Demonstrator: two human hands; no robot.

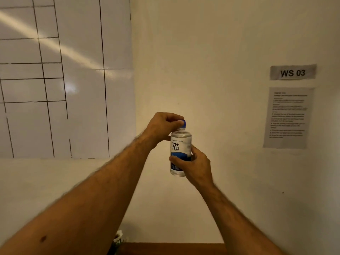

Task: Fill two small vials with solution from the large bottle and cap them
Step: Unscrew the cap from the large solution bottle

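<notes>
A large clear bottle (pixel 180 144) with a white and blue "renu" label is held upright in the air in front of the wall. My right hand (pixel 196 167) wraps around its lower half. My left hand (pixel 162 126) comes from above and grips the blue cap (pixel 184 123) at the bottle's top, hiding most of the cap. Clear liquid fills the bottle nearly to the neck. No small vials are in view.
A whiteboard sheet (pixel 73 80) with black grid lines covers the wall at left. A "WS 03" sign (pixel 292 72) and a printed paper (pixel 288 117) hang at right. A strip of brown table edge (pixel 173 249) shows at the bottom, with a small white object (pixel 118 236) beside it.
</notes>
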